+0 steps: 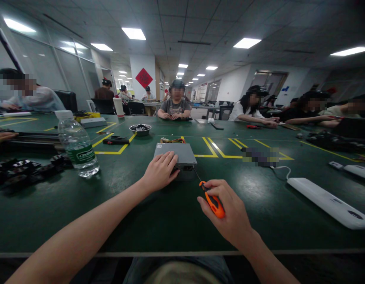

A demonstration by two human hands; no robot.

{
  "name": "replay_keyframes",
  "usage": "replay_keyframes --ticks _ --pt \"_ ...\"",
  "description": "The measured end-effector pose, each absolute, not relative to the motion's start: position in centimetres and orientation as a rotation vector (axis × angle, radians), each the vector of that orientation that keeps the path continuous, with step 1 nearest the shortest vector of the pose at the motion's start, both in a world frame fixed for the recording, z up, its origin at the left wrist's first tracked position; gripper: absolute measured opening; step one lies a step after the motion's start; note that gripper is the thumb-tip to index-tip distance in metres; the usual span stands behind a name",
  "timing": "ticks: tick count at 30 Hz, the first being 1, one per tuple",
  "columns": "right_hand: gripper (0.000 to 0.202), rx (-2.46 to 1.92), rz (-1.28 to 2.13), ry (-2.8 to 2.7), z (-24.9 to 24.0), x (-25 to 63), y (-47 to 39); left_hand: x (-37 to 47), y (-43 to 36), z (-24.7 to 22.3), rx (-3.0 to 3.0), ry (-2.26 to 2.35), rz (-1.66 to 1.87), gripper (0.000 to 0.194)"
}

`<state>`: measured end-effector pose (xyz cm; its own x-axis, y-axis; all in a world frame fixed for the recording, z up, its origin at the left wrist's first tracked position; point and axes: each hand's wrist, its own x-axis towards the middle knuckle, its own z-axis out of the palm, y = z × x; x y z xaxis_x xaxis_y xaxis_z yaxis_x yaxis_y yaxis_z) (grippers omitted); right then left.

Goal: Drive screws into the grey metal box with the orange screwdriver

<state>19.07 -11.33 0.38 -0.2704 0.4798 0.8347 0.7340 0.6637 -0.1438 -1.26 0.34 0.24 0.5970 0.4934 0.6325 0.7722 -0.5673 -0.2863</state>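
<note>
We are recording a gray metal box (185, 154) sitting on the green counter (159, 232), directly ahead of us, with a bundle of wires (173, 140) showing along its far edge. Our left hand (161, 169) is clasping the near left part of the box, fingers lying over the top face and thumb bending down along the front. Our right hand (228, 209) is gripping an orange-handled screwdriver (215, 208) and aiming its thin shaft at the box's near right corner; whether the tip is touching the metal, we are unable to tell. To the left, we are noting a clear water bottle (79, 148) with a white cap, standing beside a cluster of black parts (21, 171). Farther back, a small bowl (140, 133) is holding dark pieces, a dark tool (116, 141) is lying near it, and a pale cup (119, 108) is standing behind. Yellow tape (212, 148) is marking outlines on the surface. To the right, a long white device (330, 202) is resting with a white cable (289, 172) running from it toward a blurred dark item (259, 156). Across the counter, another person (175, 105) is sitting with both forearms on the surface.
</note>
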Motion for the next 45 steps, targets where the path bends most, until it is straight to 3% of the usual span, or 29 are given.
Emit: replay_keyframes --ticks 3,7,15,24,32,37,45 --pt "0.014 -0.976 -0.375 -2.072 0.7 19.6 -11.1 -1.2 0.2 0.1 -2.274 -1.008 -0.686 0.042" --pt "0.025 -0.984 -0.712 -2.184 1.5 20.2 -10.6 -1.4 0.2 -0.1 -2.28 -1.013 -0.692 0.043" --pt "0.012 -0.398 -1.051 -2.371 1.2 20.9 -7.9 -1.8 0.5 0.0 -2.266 -1.027 -0.663 0.042" --pt "0.01 -0.703 -0.688 -2.376 -0.2 20.1 -7.4 -2.0 1.7 -0.1 -2.251 -1.027 -0.684 0.042" --pt "0.029 -0.862 -0.564 -2.199 -0.1 21.0 -7.3 -2.1 1.8 -0.1 -2.282 -0.999 -0.719 0.041" --pt "0.014 -0.789 -0.721 -2.41 -1.1 20.4 -7.5 -2.1 1.8 -0.2 -2.283 -1.012 -0.726 0.041" --pt "0.026 -0.805 -0.729 -2.581 -1.7 18.6 -7.2 -1.8 1.7 -0.3 -2.278 -1.039 -0.758 0.04"
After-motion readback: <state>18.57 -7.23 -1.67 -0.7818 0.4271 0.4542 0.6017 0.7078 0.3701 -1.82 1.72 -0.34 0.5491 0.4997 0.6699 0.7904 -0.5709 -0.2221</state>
